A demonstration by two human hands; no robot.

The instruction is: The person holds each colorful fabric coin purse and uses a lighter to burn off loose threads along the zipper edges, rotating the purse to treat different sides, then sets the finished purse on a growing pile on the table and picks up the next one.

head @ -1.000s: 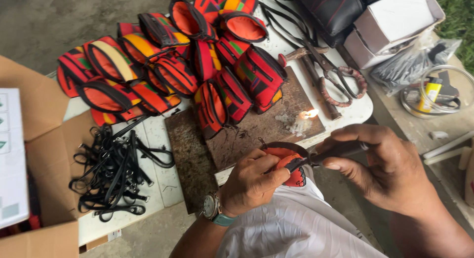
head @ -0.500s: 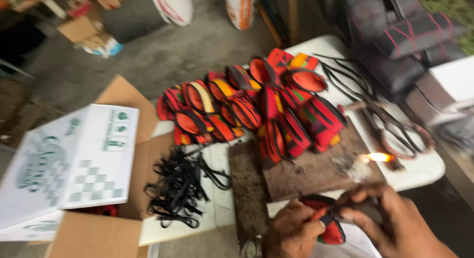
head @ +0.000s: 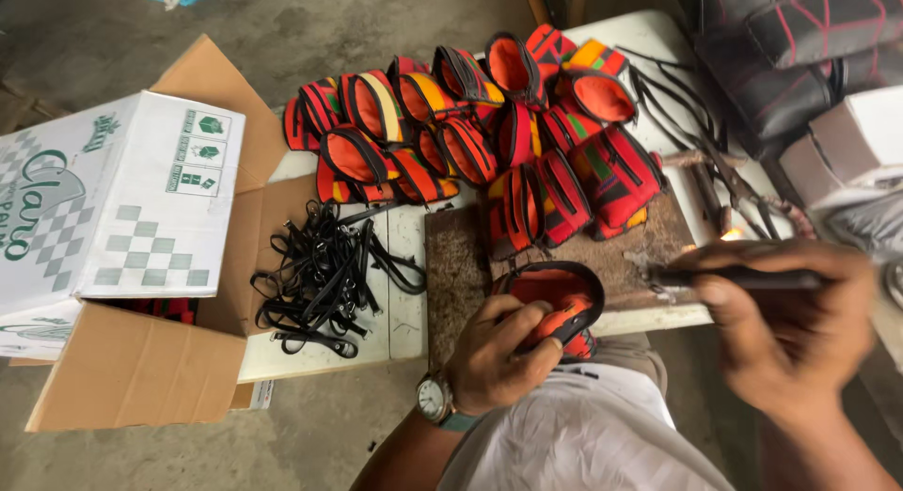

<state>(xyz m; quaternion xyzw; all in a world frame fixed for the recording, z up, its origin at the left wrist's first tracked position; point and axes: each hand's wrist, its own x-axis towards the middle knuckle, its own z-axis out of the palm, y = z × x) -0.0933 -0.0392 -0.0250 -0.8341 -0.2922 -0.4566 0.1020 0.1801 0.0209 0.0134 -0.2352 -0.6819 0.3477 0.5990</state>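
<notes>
My left hand (head: 499,355), a watch on its wrist, grips a small red and orange fabric pouch (head: 557,298) with black trim, held open over my lap at the table's near edge. My right hand (head: 785,326) is blurred and holds a thin dark rod-like tool (head: 724,277) lying level, its tip pointing left toward the pouch. A small flame (head: 732,233) burns on the table just beyond the tool.
A heap of several matching red, orange and yellow pouches (head: 470,138) covers the white table (head: 404,312). A brown board (head: 451,265) lies under some. Black straps (head: 324,275) are piled left. An open cardboard box (head: 141,359) and white carton (head: 113,199) stand left; dark bags (head: 790,49) right.
The view has swung left and steadied, bringing the cartons into sight. My right hand has drawn the tool away to the right of the pouch; my left hand keeps the pouch.
</notes>
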